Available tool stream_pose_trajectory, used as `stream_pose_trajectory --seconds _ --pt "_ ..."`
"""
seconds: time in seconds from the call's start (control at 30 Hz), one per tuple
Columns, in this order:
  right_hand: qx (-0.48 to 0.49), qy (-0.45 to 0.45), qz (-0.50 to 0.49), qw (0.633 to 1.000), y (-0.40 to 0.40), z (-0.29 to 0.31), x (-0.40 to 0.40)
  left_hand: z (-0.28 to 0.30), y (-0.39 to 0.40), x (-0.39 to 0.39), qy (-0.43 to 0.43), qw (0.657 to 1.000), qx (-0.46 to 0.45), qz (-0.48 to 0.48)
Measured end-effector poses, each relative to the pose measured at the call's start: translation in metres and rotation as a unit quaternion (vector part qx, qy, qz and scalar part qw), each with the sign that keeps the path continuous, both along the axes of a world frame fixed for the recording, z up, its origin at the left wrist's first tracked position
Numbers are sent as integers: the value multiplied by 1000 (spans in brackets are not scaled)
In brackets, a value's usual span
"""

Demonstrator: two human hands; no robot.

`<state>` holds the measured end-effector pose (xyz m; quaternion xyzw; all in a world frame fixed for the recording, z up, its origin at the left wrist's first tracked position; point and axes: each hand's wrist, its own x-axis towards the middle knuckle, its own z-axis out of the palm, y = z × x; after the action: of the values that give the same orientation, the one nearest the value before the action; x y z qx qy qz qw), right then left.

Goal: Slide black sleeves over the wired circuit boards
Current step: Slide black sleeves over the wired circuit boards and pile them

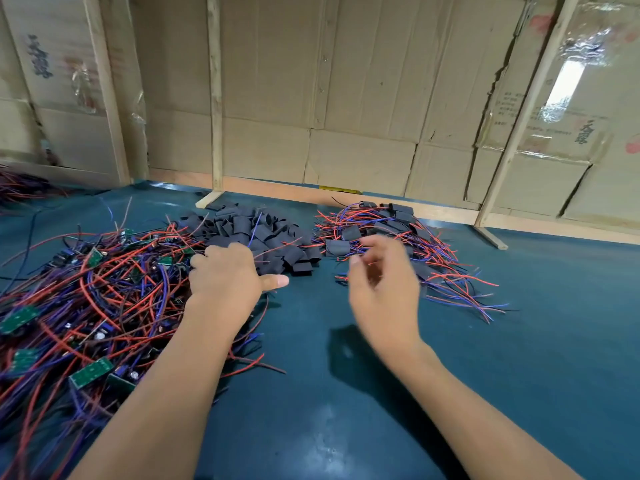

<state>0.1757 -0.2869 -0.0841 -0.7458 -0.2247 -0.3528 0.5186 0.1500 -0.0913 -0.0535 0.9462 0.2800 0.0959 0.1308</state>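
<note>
Both forearms extend from the near edge across the dark teal table surface (519, 341). The left hand (225, 275) lies palm-down at the boundary between two piles, thumb extended to the right and fingers curled down into the material; whether they grip anything cannot be told, because the fingertips are hidden. The right hand (384, 275) is raised above the table, motion-blurred, with fingers loosely bent and apart; nothing is visible between them. To the left, a large tangle of wired circuit boards (90, 306) covers the table: green boards with red and blue-purple leads. Beyond the left hand sits a heap of loose black sleeves (256, 233), short flattened tube sections. To the right of that heap, behind the right hand, lies a smaller pile of sleeved boards (398, 230), black covers with red and blue wires fanning toward the right. Cardboard panels (346, 98) held by wooden battens form the back wall.
</note>
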Motion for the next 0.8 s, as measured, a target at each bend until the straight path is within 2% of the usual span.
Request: stream_pose_trajectory --seconds 0.1,0.17,0.23,0.37,0.47,0.6,0.67,0.73,0.8 --pt "-199 7 119 973 27 -17 1 -1 8 -1 -24 1000 -13 -1" --pt "-272 80 173 943 38 -15 13 -1 10 1 -40 999 -22 -12" --pt "-298 117 168 932 50 -11 25 -2 10 1 -61 998 -25 -24" --pt "-426 52 89 899 69 -12 32 -3 14 0 -111 993 -31 -31" --pt "-381 64 74 920 67 -15 32 -2 14 2 -112 993 -18 -40" --pt "-290 47 55 954 57 -16 30 -4 9 2 -45 998 22 -41" --pt "-227 78 64 969 52 -14 31 -3 8 1 -74 996 23 -40" --pt "-177 121 70 974 47 -12 30 0 7 1 -141 989 26 -36" --pt "-87 191 85 974 44 -8 29 2 5 0 -207 977 31 -44"
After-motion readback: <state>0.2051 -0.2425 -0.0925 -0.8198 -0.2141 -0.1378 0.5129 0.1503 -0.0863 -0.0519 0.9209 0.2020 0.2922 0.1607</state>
